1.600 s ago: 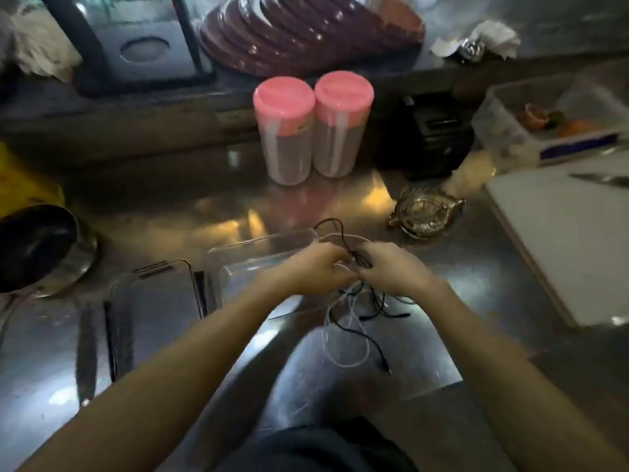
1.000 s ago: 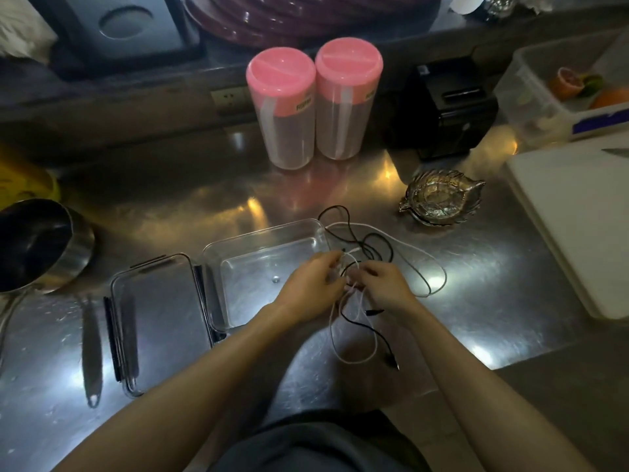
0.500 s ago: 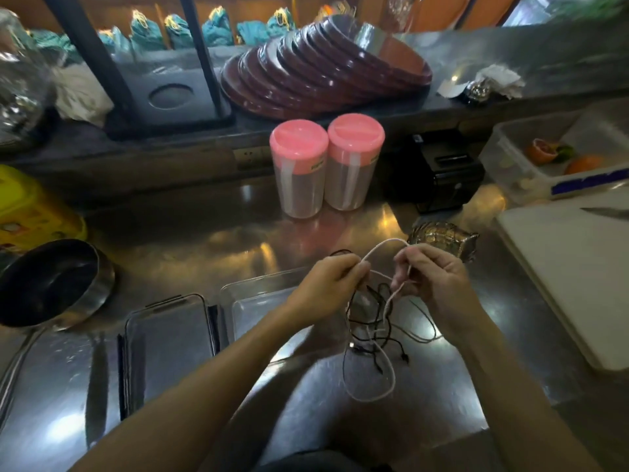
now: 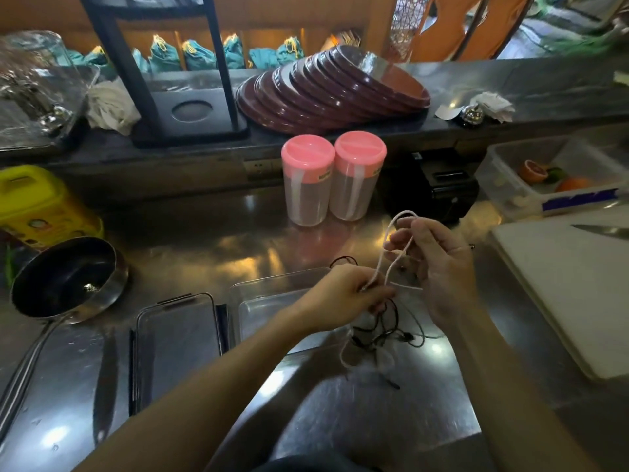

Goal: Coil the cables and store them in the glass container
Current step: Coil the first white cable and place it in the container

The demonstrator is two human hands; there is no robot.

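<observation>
Head view: shiny steel counter (image 4: 211, 247), clear rectangular glass container (image 4: 262, 301) open, its flat lid (image 4: 177, 338) just left. Left hand (image 4: 343, 298) pinches thin white cable (image 4: 391, 253) above the container's right end, fingers curled tight. Right hand (image 4: 439, 264) holds the white loop raised, fingers partly curled around it. Black cables (image 4: 388, 328) hang tangled below both hands, ends on the counter, blurred; strands hard to separate. Two pink-lidded jars (image 4: 332, 178) behind. Container's near-right corner hidden by left wrist.
</observation>
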